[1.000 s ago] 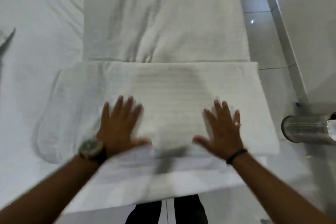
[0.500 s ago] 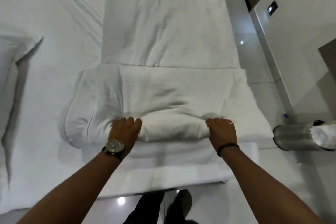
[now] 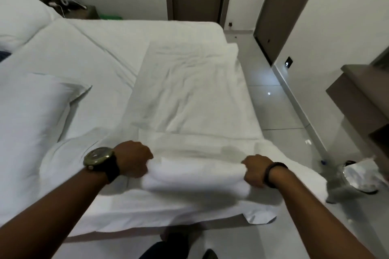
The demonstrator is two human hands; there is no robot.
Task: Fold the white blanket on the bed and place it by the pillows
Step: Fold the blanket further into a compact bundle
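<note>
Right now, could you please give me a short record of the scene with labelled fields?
left hand: closed on the near edge of the blanket
right hand: closed on the same folded edge
blanket: white, partly folded, lying along the right side of the bed
pillow: on the bed, left of the blanket
bin: on the floor, right of the bed

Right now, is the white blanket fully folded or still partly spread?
Partly spread: both hands, left hand and right hand, grip the white blanket's near roll; the rest lies flat.
</note>
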